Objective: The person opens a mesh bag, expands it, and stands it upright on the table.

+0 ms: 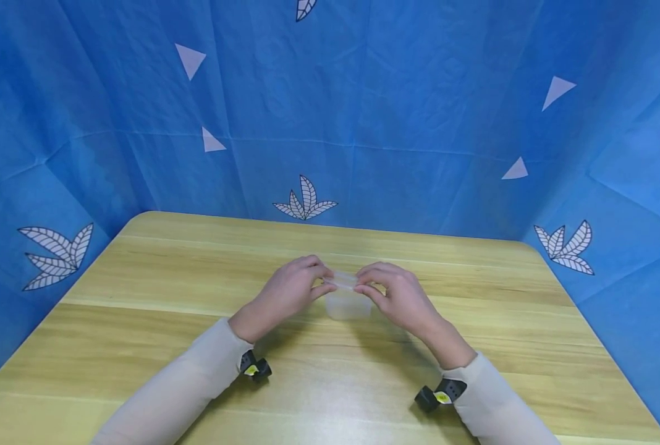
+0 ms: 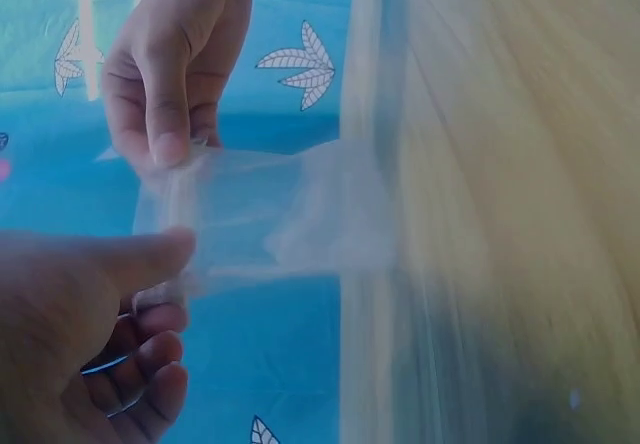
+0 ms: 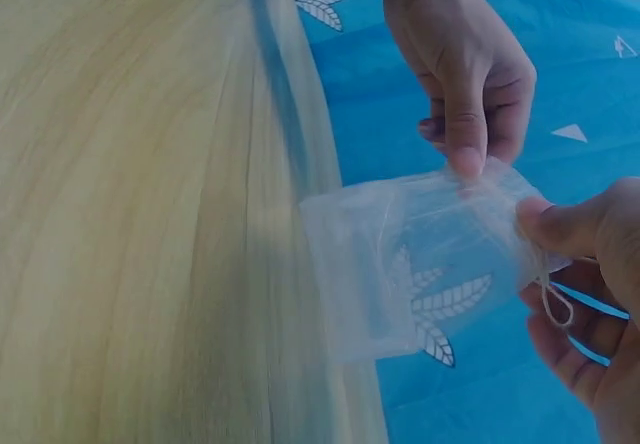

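A small see-through drawstring pouch (image 1: 349, 304) hangs upright between both hands, its mouth at the top and its bottom edge toward the table. My left hand (image 1: 292, 285) pinches one upper corner of the mouth between thumb and fingers. At the opposite corner, my right hand (image 1: 398, 295) pinches the edge in the same way. In the right wrist view, a thin pale cord loop (image 3: 558, 306) dangles beside the right fingers. The pouch (image 3: 350, 274) looks flat, and the blue cloth shows through it. Whether its mouth is parted cannot be made out.
A light wood-grain table (image 1: 319, 383) lies beneath the hands, with rounded far corners. Blue cloth (image 1: 419, 123) with white leaf and triangle prints hangs behind and at both sides. Each wrist wears a black strapped camera, such as the right wrist camera (image 1: 429, 398).
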A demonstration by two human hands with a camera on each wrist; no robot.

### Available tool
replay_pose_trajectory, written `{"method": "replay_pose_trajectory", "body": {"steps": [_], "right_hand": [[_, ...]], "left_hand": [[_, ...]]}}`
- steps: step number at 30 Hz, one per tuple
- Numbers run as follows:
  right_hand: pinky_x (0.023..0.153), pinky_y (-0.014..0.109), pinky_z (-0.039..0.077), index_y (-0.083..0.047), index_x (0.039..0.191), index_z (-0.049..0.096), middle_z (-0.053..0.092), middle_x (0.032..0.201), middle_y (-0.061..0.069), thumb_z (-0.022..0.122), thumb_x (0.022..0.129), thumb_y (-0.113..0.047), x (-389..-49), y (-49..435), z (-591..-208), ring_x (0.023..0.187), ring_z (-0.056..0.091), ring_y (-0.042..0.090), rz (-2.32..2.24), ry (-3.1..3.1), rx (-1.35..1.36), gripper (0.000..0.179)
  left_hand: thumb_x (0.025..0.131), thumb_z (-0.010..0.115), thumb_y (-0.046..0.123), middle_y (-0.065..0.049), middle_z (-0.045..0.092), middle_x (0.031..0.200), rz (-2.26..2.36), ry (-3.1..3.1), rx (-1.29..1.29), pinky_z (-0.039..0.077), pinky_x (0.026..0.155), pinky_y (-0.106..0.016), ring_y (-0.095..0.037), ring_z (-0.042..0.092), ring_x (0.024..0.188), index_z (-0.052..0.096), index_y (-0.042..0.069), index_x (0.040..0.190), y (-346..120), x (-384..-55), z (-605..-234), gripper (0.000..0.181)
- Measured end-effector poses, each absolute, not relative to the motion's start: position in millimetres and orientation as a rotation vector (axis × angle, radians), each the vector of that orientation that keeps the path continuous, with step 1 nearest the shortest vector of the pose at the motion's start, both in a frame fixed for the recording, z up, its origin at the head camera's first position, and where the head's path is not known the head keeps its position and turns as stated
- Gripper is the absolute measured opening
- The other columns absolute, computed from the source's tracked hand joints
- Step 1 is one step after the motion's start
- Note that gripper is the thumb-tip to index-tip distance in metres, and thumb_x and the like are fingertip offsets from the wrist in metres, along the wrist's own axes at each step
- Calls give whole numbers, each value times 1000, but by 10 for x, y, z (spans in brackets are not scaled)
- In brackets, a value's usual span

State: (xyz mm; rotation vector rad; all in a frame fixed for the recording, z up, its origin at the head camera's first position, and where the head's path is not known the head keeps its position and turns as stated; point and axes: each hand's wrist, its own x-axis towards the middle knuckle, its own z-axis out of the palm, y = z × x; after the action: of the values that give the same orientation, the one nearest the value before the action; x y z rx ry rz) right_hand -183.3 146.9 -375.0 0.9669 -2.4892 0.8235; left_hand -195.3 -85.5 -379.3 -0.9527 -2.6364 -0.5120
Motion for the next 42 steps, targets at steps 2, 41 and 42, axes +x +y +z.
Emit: {"method": "replay_pose_trajectory", "body": {"steps": [2,41,42], "right_hand": [[82,37,53,-12,93,76,71,102,1,76,86,-16,-1833,1470,-3748,99,66,18,823,-2489,967,8],[50,26,40,-14,94,75,69,76,-3,69,93,-24,-1890,1587,-3730,53,47,4,881,-2720,807,11],[49,25,39,-14,94,75,69,74,-2,69,93,-24,-1888,1579,-3737,52,45,4,875,-2712,805,11]], "left_hand": [[92,70,31,0,66,100,-521,-2613,-969,53,81,-29,-14,64,91,73,12,101,-861,-1951,-3795,22],[93,69,22,6,68,82,-1073,-2751,-820,48,62,-25,-6,57,70,72,15,96,-1017,-2064,-3827,8],[93,69,22,6,68,82,-1070,-2737,-840,48,61,-25,-6,57,69,73,15,95,-1007,-2063,-3829,8]]}}
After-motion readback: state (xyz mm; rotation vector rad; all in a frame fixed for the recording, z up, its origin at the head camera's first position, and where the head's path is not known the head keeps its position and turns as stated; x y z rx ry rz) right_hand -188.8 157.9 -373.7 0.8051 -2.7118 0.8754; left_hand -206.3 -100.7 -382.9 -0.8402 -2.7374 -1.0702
